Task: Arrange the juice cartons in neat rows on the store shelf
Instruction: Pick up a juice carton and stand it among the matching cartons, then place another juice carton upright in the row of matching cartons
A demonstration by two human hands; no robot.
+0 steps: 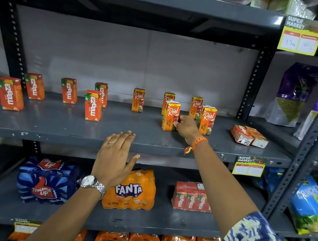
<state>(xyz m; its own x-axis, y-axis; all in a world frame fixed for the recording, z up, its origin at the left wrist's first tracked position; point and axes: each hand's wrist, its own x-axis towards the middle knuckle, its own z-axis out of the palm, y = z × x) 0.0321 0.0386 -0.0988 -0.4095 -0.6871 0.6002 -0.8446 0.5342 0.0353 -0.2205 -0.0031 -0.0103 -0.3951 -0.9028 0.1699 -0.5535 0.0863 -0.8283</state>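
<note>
Small juice cartons stand scattered on the grey middle shelf (50,122). Several red Maaza cartons (92,105) are on the left half. Several orange Real apple cartons (138,99) are on the right half. My right hand (187,127) grips the side of one front Real carton (170,115). Another Real carton (207,120) stands just right of that hand. Two cartons (248,135) lie flat near the shelf's right end. My left hand (115,159) hovers flat over the shelf's front edge, fingers spread, holding nothing.
Below are a Thums Up pack (47,181), a Fanta pack (133,190) and a wrapped Maaza multipack (192,197). Snack bags (294,95) fill the rack to the right. A slotted upright (313,131) divides the racks. Price tags (248,166) hang on shelf edges.
</note>
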